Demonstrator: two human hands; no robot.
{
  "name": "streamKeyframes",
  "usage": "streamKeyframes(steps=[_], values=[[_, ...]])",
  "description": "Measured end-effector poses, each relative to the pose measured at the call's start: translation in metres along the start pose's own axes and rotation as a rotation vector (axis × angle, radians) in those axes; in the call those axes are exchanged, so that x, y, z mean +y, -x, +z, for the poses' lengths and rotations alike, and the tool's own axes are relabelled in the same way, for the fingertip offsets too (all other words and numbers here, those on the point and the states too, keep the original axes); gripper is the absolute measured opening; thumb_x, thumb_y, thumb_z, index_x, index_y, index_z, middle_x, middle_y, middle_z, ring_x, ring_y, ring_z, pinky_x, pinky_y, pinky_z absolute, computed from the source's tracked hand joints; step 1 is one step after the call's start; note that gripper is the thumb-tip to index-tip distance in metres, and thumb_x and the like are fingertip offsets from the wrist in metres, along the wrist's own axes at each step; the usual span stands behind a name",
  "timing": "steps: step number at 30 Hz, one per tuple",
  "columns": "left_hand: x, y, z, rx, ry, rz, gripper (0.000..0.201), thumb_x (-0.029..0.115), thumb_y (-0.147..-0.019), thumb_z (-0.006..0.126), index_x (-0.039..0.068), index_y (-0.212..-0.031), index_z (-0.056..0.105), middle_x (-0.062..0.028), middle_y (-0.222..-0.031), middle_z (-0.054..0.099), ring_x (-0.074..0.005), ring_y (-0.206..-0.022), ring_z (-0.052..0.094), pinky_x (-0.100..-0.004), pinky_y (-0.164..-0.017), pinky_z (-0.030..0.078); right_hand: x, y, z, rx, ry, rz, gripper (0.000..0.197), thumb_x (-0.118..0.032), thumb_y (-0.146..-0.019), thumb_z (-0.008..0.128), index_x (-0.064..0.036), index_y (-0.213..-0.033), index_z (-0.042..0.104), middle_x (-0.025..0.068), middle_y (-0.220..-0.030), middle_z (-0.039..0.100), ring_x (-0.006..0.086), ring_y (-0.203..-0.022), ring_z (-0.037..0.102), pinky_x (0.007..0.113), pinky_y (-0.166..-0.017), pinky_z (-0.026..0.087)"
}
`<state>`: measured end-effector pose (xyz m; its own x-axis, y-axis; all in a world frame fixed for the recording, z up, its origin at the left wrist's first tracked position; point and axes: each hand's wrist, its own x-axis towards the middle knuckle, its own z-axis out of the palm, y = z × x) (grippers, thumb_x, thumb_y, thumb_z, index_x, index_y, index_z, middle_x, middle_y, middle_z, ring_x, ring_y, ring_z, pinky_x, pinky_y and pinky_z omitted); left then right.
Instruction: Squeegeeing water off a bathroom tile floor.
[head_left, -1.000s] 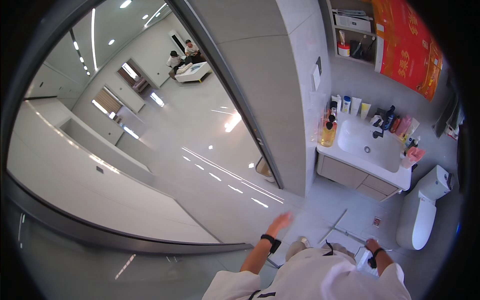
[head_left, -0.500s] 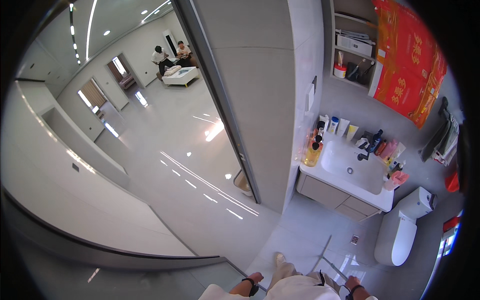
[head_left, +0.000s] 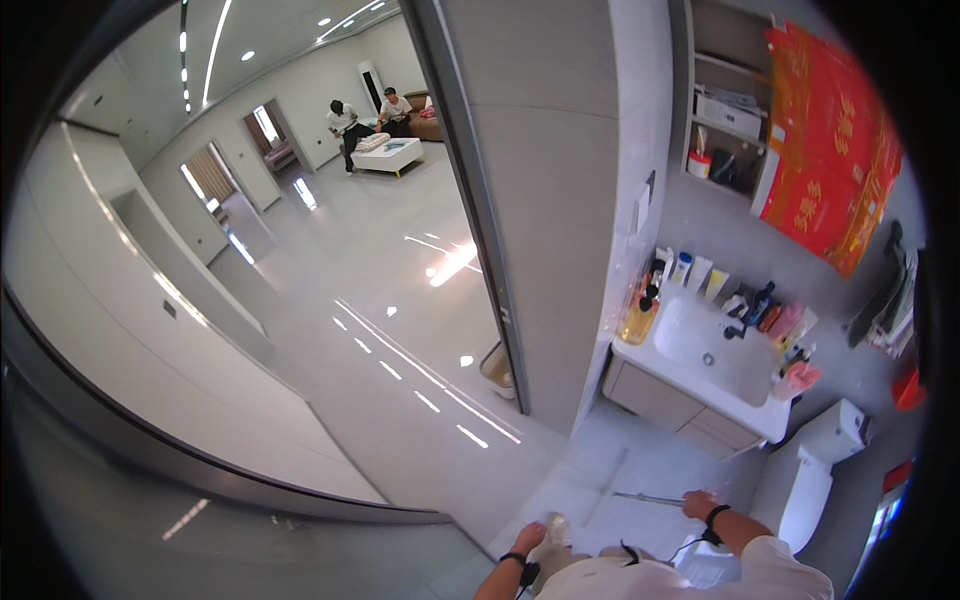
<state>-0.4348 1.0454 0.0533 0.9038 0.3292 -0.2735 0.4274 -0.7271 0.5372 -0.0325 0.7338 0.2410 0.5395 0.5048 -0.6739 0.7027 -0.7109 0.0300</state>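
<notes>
right hand (head_left: pixel 699 503) grips thin metal rod (head_left: pixel 650 497), left hand (head_left: pixel 529 538) empty.

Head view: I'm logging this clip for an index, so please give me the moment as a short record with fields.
Setting: bathroom beside an open doorway to a large tiled room
Right hand: closed on the end of a thin metal rod, which lies roughly level above the floor
Left hand: low by the body, holding nothing that can be seen
Nearby: white sink with bottles around it, white toilet to the right
Wall: open shelf, red packages
Others: two people far off by a low table
</notes>
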Motion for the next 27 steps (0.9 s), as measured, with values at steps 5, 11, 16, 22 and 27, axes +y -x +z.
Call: streamKeyframes(steps=[5,11,16,22,27], values=[[-0.014,0.068,0.076,-0.209,0.433,-0.574,0.036,0.033,-0.079,0.049,0.002,-0.085,0.065,-0.0153,-0.073,0.066,-0.0272,-0.066,0.064,-0.0396,-0.061,0.050,-0.059,-0.031,-0.038,-0.021,-0.062,-0.164,0.044,-0.019,-0.078,0.048,-0.0164,-0.121,0.057,0.0170,-0.108,0.063,0.0355,-0.101,0.060,0.047,-0.089,0.046],[-0.007,0.114,0.097,-0.295,0.627,-0.824,0.037,0.034,-0.079,0.048,0.003,-0.085,0.066,-0.0130,-0.074,0.067,-0.0253,-0.067,0.065,-0.0367,-0.062,0.051,-0.140,-0.081,-0.042,-0.054,-0.070,-0.287,0.031,-0.021,-0.081,0.047,-0.0111,-0.107,0.059,0.0185,-0.101,0.064,0.0375,-0.095,0.060,0.048,-0.083,0.048],[0.005,0.125,0.089,-0.255,0.690,-0.871,0.040,0.036,-0.080,0.047,0.003,-0.089,0.066,-0.0121,-0.074,0.067,-0.0255,-0.069,0.066,-0.0366,-0.064,0.051,-0.202,-0.106,-0.044,-0.028,-0.107,-0.323,0.026,-0.014,-0.078,0.047,-0.0051,-0.099,0.059,0.0214,-0.085,0.065,0.0398,-0.080,0.063,0.049,-0.074,0.050],[0.017,0.080,0.085,0.017,0.553,-0.814,0.034,0.030,-0.083,0.048,0.005,-0.098,0.066,-0.0203,-0.099,0.064,-0.0390,-0.094,0.060,-0.0446,-0.082,0.048,-0.166,-0.108,-0.044,0.058,-0.241,-0.261,0.029,-0.012,-0.078,0.047,-0.0104,-0.103,0.062,0.0201,-0.083,0.065,0.0397,-0.078,0.063,0.049,-0.069,0.052],[0.062,0.043,0.081,0.136,0.437,-0.619,0.029,0.023,-0.082,0.045,0.004,-0.090,0.066,-0.0179,-0.094,0.065,-0.0364,-0.091,0.061,-0.0433,-0.080,0.048,-0.046,-0.107,0.083,0.008,-0.158,-0.242,0.034,-0.013,-0.080,0.046,-0.0136,-0.111,0.059,0.0172,-0.090,0.066,0.0375,-0.084,0.064,0.050,-0.075,0.051]])
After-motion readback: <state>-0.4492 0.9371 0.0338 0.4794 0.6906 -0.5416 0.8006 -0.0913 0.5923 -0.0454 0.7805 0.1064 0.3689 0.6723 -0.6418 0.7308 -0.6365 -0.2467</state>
